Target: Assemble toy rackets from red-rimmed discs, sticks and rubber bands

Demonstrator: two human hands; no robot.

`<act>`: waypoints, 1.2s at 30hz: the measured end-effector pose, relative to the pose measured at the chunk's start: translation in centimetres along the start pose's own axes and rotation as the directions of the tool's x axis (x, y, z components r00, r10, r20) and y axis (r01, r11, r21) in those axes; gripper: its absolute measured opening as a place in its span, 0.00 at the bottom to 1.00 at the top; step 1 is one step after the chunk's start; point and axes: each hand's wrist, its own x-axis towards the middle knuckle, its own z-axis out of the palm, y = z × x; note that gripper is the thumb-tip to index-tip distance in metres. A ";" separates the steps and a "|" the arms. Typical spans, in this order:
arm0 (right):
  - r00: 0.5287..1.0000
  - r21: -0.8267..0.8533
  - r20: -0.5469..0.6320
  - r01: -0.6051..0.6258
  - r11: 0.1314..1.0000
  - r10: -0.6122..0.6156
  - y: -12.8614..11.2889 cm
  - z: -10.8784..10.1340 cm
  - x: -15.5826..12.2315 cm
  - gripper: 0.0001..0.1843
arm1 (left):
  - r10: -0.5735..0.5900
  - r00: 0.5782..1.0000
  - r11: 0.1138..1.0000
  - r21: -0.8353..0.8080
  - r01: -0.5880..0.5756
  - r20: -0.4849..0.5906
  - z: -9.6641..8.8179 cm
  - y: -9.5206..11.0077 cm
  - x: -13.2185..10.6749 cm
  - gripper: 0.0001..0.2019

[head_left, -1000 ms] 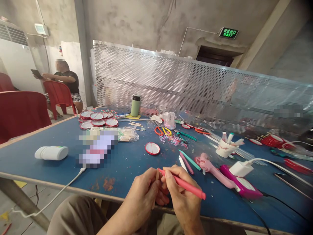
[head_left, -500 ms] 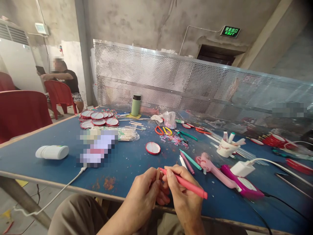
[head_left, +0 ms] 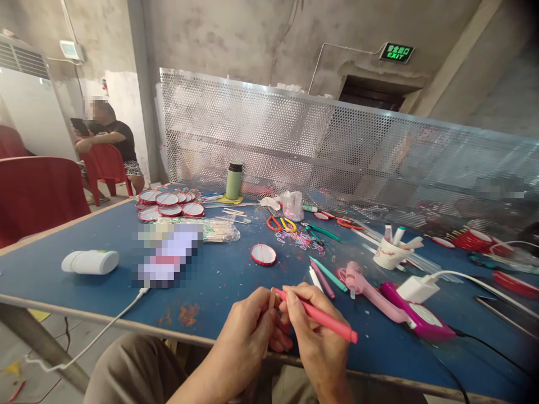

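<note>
At the table's near edge, my left hand (head_left: 248,331) is closed around a thin, flat wooden stick (head_left: 272,300), whose top end pokes up between thumb and fingers. My right hand (head_left: 318,336) grips a pink-red marker pen (head_left: 328,321) like a writing tool, its tip at the upper end of the stick. Both hands are close together. Beyond them lie a white pen (head_left: 315,279), a mauve pen (head_left: 322,279) and a teal pen (head_left: 332,275). A round red-rimmed white disc (head_left: 263,255) rests on the table ahead of my hands.
A pink glue gun (head_left: 374,294) and a magenta power strip (head_left: 425,320) with a white charger lie right. A paper cup (head_left: 389,255) holds pens. Left are a phone (head_left: 170,255), a white container (head_left: 90,262) and stacked discs (head_left: 168,202). A person (head_left: 112,140) sits far left.
My hands, the stick and the marker look almost unmoved. The seated person in the background has lowered their arms and the dark device they hold.
</note>
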 end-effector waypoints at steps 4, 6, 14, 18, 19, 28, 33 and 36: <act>1.000 -0.010 -0.003 -0.021 1.000 0.021 -0.1 0.0 0.0 0.08 | 0.004 1.000 1.000 0.003 -0.004 -0.001 0.0 0.0 0.0 0.11; 0.999 -0.005 -0.013 -0.034 0.999 0.034 -0.2 0.0 0.0 0.08 | 0.004 1.000 1.000 -0.002 -0.004 0.004 0.1 0.0 0.0 0.10; 0.999 0.013 -0.037 -0.033 0.999 0.034 -0.1 0.1 0.0 0.07 | 0.014 1.000 1.000 -0.013 -0.014 0.004 0.1 0.0 0.1 0.10; 1.000 -0.005 -0.010 -0.014 1.000 0.014 -0.1 0.0 0.0 0.07 | -0.003 1.000 1.000 -0.006 0.003 -0.007 0.1 -0.1 0.1 0.12; 1.000 -0.008 -0.006 -0.012 1.000 0.012 -0.1 0.0 0.0 0.07 | -0.006 1.000 1.000 -0.005 0.006 -0.008 0.1 0.0 0.1 0.12; 0.999 0.007 -0.042 -0.015 1.000 0.015 -0.2 0.1 0.0 0.07 | -0.006 1.000 1.000 -0.013 0.006 0.007 0.0 -0.1 0.0 0.11; 1.000 -0.002 -0.024 -0.014 1.000 0.014 -0.2 0.0 0.0 0.07 | 0.003 1.000 1.000 -0.007 -0.003 0.002 0.0 -0.2 0.0 0.11; 1.000 -0.012 -0.017 -0.008 1.000 0.008 -0.3 0.0 0.1 0.06 | -0.001 1.000 1.000 -0.001 0.001 -0.001 0.1 0.0 0.0 0.11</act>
